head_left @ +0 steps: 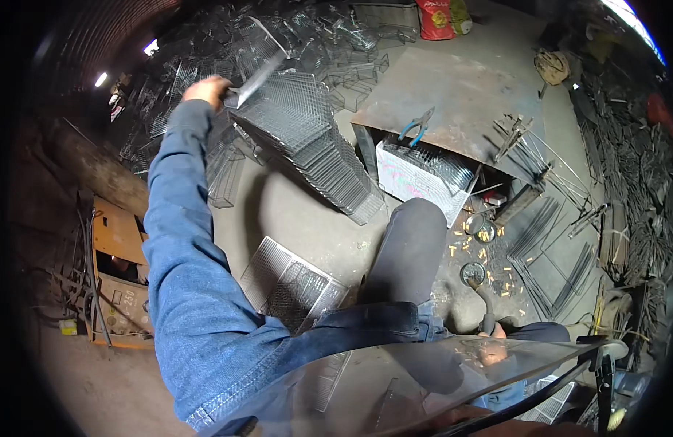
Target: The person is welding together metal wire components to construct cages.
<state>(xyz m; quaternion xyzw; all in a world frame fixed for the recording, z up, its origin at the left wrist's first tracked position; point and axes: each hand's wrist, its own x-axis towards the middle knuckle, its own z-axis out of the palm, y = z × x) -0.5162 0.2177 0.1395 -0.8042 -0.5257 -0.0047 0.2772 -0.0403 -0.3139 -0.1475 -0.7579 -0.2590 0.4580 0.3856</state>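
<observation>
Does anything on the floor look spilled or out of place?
Yes: many small yellowish stubs, possibly cigarette butts, lie scattered over the floor around the round dishes, right of the knee, rather than gathered together.

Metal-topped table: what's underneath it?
Wire mesh shows at the front, behind a pale panel with pink marks; anything deeper is covered by the tabletop.

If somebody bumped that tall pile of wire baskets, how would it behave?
The pile of wire baskets might tip or slide, being many layers high. It is probably light for its bulk, since the mesh is mostly open gaps. Each layer seems fairly stiff, judging by its crisp edges.
</observation>
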